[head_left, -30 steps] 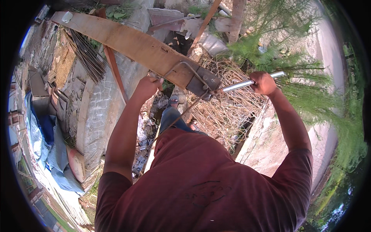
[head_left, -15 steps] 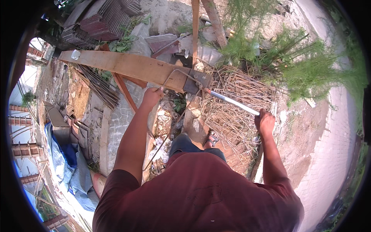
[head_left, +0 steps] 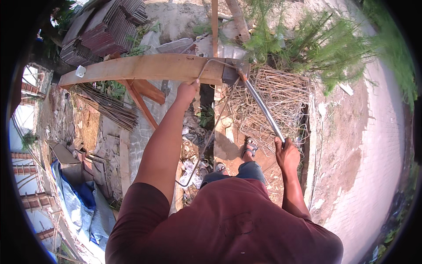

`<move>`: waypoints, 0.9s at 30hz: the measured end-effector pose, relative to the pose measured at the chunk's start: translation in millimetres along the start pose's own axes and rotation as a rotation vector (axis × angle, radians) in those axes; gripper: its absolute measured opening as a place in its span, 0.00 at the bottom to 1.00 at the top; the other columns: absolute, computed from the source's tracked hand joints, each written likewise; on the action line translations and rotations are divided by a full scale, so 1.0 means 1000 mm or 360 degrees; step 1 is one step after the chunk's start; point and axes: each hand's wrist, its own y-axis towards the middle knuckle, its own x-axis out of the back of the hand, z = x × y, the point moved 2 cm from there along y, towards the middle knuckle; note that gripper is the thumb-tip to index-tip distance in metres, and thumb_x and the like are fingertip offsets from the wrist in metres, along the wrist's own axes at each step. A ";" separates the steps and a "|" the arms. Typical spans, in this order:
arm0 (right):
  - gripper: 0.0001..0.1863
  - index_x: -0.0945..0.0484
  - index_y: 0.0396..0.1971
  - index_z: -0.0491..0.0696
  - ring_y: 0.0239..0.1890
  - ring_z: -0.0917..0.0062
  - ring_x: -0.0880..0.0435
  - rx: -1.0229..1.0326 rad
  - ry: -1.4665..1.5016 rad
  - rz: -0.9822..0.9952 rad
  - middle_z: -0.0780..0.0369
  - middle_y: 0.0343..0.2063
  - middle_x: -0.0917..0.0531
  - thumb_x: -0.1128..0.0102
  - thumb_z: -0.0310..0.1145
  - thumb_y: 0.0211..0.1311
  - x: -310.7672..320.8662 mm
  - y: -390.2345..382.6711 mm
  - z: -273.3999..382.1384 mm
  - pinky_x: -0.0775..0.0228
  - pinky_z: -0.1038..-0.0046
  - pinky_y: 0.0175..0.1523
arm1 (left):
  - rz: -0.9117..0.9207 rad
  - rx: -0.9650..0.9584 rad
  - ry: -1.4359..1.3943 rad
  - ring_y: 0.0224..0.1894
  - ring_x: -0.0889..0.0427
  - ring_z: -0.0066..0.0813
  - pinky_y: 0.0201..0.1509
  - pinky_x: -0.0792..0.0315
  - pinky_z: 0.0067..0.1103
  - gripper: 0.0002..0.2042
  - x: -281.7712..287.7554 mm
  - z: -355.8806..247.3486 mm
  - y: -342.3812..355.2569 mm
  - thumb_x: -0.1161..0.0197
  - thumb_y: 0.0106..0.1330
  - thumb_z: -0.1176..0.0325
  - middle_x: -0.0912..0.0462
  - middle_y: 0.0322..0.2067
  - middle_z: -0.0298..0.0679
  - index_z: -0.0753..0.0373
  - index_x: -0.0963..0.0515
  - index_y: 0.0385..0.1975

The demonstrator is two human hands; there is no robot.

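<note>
My right hand [head_left: 288,155] is wrapped round the lower end of a metal pipe lever [head_left: 263,105]. The lever's upper end meets a dark metal plate [head_left: 230,72] fixed at the right end of a wooden beam [head_left: 149,67]. A thin bent steel rod [head_left: 203,152] passes through the bending point at that plate. Its short bent part lies over the beam, while its long tail slants down towards my body and ends in a hook. My left hand [head_left: 188,91] is closed on the short part at the beam's near edge.
Below the lever lies a heap of bent steel stirrups [head_left: 279,94]. Straight rods [head_left: 107,105] lie beneath the beam at left, near stacked corrugated sheets [head_left: 110,35]. Feathery green branches [head_left: 316,53] hang at upper right. A blue tarp [head_left: 77,198] lies at lower left.
My right hand has pulled the lever closer to my body and leftward, so it slopes more steeply. My left hand still grips the rod, and the whole view has shifted slightly.
</note>
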 end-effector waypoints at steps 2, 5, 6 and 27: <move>0.34 0.25 0.27 0.42 0.30 0.50 0.20 -0.0229 -0.0111 -0.0071 0.46 0.21 0.21 0.56 0.64 0.61 -0.013 -0.045 0.008 0.30 0.56 0.36 | 0.0148 0.0288 -0.0159 0.20 0.28 0.29 0.27 0.36 0.28 0.18 -0.002 0.005 0.005 0.39 0.61 0.55 0.26 0.15 0.36 0.68 0.22 0.21; 0.33 0.27 0.27 0.43 0.29 0.51 0.19 -0.0075 0.0041 0.0203 0.46 0.21 0.21 0.61 0.62 0.65 0.011 -0.046 0.001 0.30 0.55 0.34 | 0.0177 0.0251 -0.0209 0.20 0.27 0.32 0.26 0.36 0.31 0.19 -0.011 0.013 0.014 0.38 0.60 0.55 0.25 0.17 0.41 0.69 0.22 0.21; 0.32 0.27 0.29 0.44 0.28 0.52 0.19 -0.0217 -0.0020 0.0105 0.47 0.21 0.21 0.62 0.62 0.65 0.006 -0.058 0.011 0.29 0.56 0.34 | 0.0115 0.0207 -0.0176 0.20 0.27 0.33 0.27 0.35 0.31 0.20 -0.014 0.019 0.014 0.38 0.60 0.54 0.24 0.18 0.42 0.69 0.22 0.21; 0.32 0.23 0.28 0.39 0.23 0.52 0.24 -0.0450 0.0703 -0.0384 0.45 0.18 0.25 0.49 0.59 0.59 -0.117 -0.027 -0.249 0.35 0.58 0.32 | 0.0272 -0.0283 -0.0304 0.14 0.39 0.19 0.18 0.43 0.20 0.18 -0.038 -0.100 -0.146 0.45 0.68 0.55 0.33 0.13 0.30 0.65 0.25 0.24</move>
